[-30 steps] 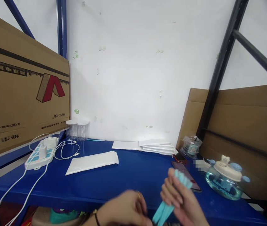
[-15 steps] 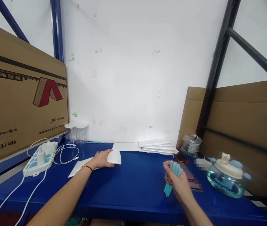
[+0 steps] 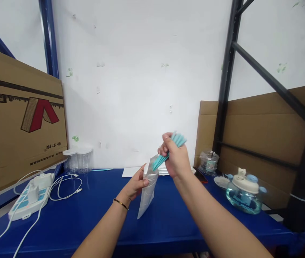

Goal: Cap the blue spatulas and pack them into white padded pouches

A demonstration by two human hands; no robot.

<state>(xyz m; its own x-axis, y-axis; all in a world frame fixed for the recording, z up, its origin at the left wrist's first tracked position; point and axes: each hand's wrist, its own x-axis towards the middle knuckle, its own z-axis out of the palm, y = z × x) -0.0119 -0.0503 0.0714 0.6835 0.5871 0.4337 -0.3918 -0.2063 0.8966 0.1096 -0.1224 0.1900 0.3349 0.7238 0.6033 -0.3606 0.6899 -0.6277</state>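
Observation:
My left hand [image 3: 138, 184] grips a white padded envelope [image 3: 147, 197] near its mouth, thumb on the near side. The envelope stands tilted above the blue table [image 3: 115, 222], its top edge open with a silvery inside. In my right hand [image 3: 176, 157] is a bundle of thin teal sticks [image 3: 160, 161], fingers wrapped round it. The bundle slants down to the left, its lower ends right at the envelope's mouth. Whether those ends are inside it, I cannot tell. Behind my hands lie more flat white envelopes [image 3: 129, 172] against the wall, partly covered.
At left are a power strip [image 3: 20, 211], white cables [image 3: 58, 193], two clear jars [image 3: 85, 161] and a thin teal stick [image 3: 102, 169]. A phone [image 3: 201, 175], a plastic-wrapped cup [image 3: 208, 163] and a drink bottle [image 3: 243, 195] stand right. Cardboard [image 3: 262, 136] lines the right side.
My left hand has lifted the envelope off the table and moved right with it. My right hand has brought the teal sticks up and left to the envelope's mouth. The view has shifted right.

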